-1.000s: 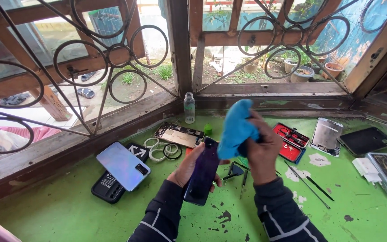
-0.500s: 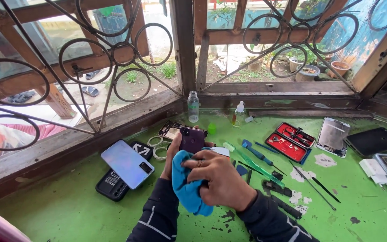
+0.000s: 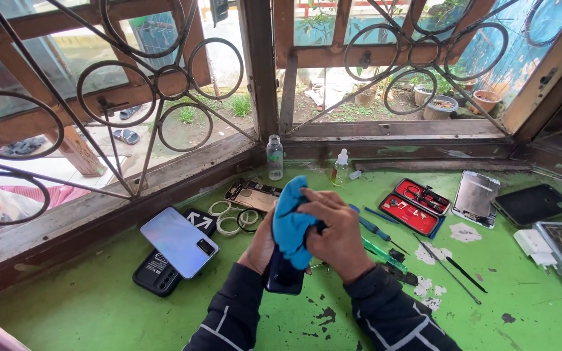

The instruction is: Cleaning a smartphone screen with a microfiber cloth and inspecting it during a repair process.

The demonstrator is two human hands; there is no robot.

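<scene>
My left hand (image 3: 259, 246) grips a dark phone (image 3: 283, 276) from the left side, held above the green table near its middle. My right hand (image 3: 336, 234) presses a blue cloth (image 3: 291, 221) against the upper part of that phone; the cloth hides most of the phone's face. Both forearms wear dark sleeves.
A pale blue phone (image 3: 178, 240) lies on a black box (image 3: 157, 276) at left. White tape rings (image 3: 227, 218), an opened phone body (image 3: 254, 194), two small bottles (image 3: 274, 157), screwdrivers (image 3: 375, 229), a red tool case (image 3: 412, 207), a screen panel (image 3: 475, 197) and a dark phone (image 3: 533, 203) lie around.
My hands tilted the phone and slid the blue cloth from its lower part up over its top; half a second earlier the cloth was low and left.
</scene>
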